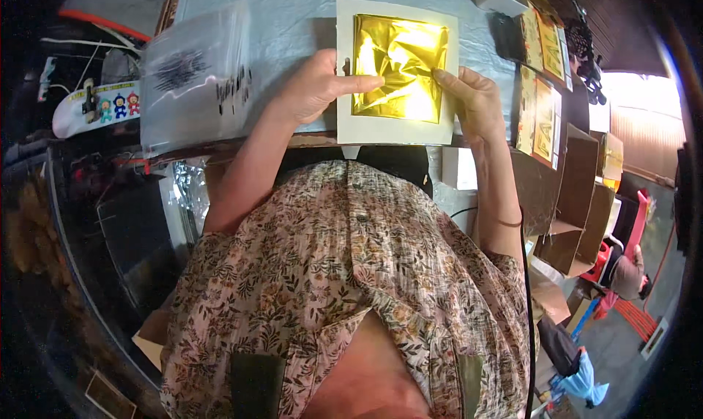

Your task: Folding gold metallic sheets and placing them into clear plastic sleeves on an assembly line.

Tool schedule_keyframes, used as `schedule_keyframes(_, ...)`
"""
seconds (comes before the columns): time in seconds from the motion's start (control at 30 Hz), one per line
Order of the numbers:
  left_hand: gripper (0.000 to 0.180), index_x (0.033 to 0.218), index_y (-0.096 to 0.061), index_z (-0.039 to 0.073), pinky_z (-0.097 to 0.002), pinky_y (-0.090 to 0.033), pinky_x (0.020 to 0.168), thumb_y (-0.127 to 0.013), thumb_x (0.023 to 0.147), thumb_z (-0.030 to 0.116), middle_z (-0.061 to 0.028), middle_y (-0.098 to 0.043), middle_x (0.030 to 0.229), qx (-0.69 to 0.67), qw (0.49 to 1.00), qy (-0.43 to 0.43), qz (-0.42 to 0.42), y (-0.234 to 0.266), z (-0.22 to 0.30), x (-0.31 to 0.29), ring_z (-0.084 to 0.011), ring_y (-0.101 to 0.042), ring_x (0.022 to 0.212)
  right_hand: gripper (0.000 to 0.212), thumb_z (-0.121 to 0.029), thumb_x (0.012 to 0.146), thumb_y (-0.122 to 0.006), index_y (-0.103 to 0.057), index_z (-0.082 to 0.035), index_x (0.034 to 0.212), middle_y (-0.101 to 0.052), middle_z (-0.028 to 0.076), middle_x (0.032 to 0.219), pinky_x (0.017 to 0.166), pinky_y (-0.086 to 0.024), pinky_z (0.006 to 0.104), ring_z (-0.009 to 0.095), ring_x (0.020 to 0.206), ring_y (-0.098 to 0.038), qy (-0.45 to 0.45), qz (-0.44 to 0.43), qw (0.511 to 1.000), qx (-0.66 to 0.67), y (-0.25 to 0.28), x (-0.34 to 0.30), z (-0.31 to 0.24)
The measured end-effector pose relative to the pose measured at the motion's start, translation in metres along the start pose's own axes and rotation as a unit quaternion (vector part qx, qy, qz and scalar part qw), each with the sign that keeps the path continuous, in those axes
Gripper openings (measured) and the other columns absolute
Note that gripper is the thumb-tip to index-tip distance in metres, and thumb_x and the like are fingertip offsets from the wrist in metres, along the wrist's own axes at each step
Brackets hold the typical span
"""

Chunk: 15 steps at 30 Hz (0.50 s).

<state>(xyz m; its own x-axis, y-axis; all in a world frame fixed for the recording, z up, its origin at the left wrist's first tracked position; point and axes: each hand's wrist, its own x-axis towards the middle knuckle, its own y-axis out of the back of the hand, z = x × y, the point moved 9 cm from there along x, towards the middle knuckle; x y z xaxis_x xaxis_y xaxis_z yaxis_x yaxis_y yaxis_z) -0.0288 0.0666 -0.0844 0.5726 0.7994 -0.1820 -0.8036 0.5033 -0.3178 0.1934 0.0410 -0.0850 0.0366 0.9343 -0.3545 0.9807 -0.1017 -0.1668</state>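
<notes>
Between my hands, over the table's near edge, is a white card [398, 132] with a shiny, crinkled gold foil sheet [403, 64] lying on its face. My left hand [322, 86] grips the card's left side, its thumb flat across the foil and its other fingers hidden behind. At the right side, my right hand [472, 100] pinches the card, thumb tip on the foil's right edge. Left of my left hand lies a stack of clear plastic bags [194, 75] with dark marks.
Grey-blue sheeting covers the table [293, 16]. Printed yellow-and-white boxes [542, 115] line its right edge, with open cardboard cartons [575, 199] below. A white skateboard-shaped board [95, 110] with cartoon figures lies far left. Another person [626, 265] is at the far right.
</notes>
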Motion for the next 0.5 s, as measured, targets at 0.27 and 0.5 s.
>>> schedule_keyframes(0.27,0.042,0.122,-0.065,-0.001,-0.0314,-0.052,0.092,-0.081,0.085,0.012,-0.0069,-0.071,0.112,0.003,1.0,0.001,-0.025,0.003,-0.002,0.0,-0.0136,-0.066,0.1,0.018,-0.007,0.092,-0.073,-0.072,0.005,0.105,-0.075,0.011,0.096,0.071,-0.055,0.0266,0.015,0.08,-0.069,-0.023,-0.031,0.999,0.009,-0.001,0.01,0.01)
schedule_keyframes(0.5,0.045,0.122,-0.065,0.0,-0.0309,-0.052,0.093,-0.083,0.083,0.01,-0.0063,-0.071,0.113,0.038,0.999,-0.006,-0.012,0.007,0.005,0.002,-0.0137,-0.066,0.101,0.014,-0.007,0.092,-0.073,-0.072,0.004,0.1,-0.074,0.009,0.094,0.068,-0.052,0.0242,0.012,0.077,-0.067,-0.008,-0.03,0.999,0.04,-0.012,0.011,0.006)
